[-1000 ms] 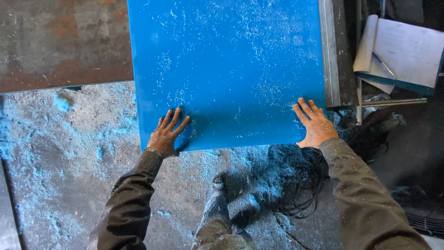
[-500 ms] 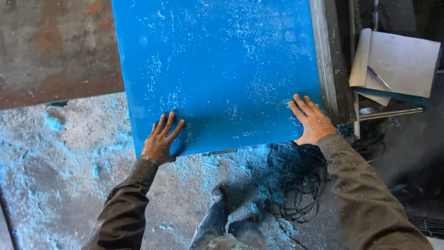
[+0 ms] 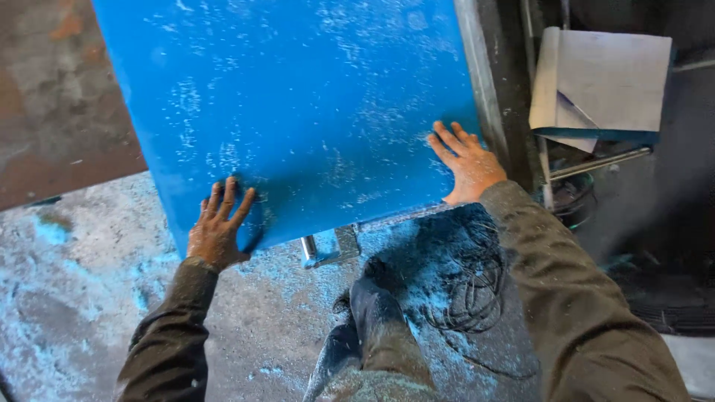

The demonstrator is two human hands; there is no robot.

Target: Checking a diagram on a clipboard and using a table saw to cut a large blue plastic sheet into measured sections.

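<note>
A large blue plastic sheet [image 3: 298, 104], dusted with pale shavings, lies flat and fills the upper middle of the head view. My left hand [image 3: 218, 231] rests palm down on its near left corner, fingers spread. At the near right corner my right hand [image 3: 468, 160] presses flat in the same way, beside a grey metal rail [image 3: 480, 74]. Both hands touch the sheet without gripping it. Under the near edge a small metal bracket [image 3: 328, 246] sticks out.
The floor [image 3: 67, 298] is covered in blue dust. My leg and dusty shoe [image 3: 357, 335] stand below the sheet, next to a tangle of black wire [image 3: 469, 290]. An open notebook with white pages [image 3: 603, 82] lies at the upper right. A rusty brown surface [image 3: 52, 112] is at the left.
The blue sheet has slid away from me and slightly left under both flat hands, uncovering the metal bracket under its near edge. The view has shifted with it.
</note>
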